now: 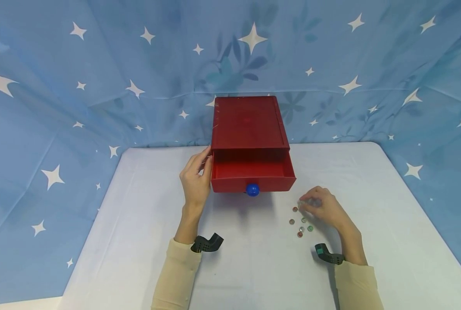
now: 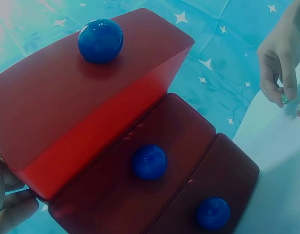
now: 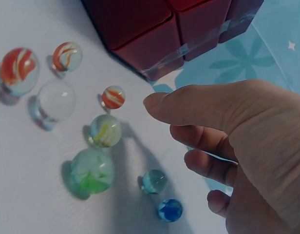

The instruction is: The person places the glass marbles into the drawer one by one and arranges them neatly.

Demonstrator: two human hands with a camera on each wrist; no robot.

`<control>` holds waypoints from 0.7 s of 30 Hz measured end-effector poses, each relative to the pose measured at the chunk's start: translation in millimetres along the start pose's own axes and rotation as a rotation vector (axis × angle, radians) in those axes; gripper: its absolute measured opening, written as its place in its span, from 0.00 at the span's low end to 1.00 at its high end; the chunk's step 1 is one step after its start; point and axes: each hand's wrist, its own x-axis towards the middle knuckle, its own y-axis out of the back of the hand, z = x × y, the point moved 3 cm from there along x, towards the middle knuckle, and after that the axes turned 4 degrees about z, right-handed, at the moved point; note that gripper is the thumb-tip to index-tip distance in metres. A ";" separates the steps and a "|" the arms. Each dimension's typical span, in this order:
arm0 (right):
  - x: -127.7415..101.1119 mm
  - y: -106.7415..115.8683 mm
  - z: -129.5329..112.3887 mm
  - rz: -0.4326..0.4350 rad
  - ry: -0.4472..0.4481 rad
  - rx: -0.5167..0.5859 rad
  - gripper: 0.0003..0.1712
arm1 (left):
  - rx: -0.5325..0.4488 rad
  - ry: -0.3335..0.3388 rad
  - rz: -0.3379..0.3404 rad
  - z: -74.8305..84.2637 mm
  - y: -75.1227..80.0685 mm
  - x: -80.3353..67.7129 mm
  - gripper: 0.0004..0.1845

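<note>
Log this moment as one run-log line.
left hand: steadies red drawer box | top drawer: open | right hand: over marbles, grip unclear

The drawer box point(image 1: 250, 125) beside the left hand point(image 1: 195, 181) is deep red, its knob point(image 1: 252, 189) bright blue. Marbles point(image 1: 301, 221) under the right hand point(image 1: 323, 206) show red-orange swirls, green, yellow-green, clear glass, teal and blue. The backdrop point(image 1: 98, 64) is blue with white stars.

The left hand point(image 2: 9, 195) sits mostly off the left wrist view's edge — only fingers show. From the head view the marbles point(image 1: 301, 221) are too small to tell apart. The right hand point(image 3: 237, 146) — its fingertips curl under, grip unclear.
</note>
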 end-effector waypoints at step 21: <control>-7.8 27.9 -38.2 0.306 0.137 0.041 0.09 | 0.010 0.006 -0.010 -0.3 -0.3 -0.3 0.16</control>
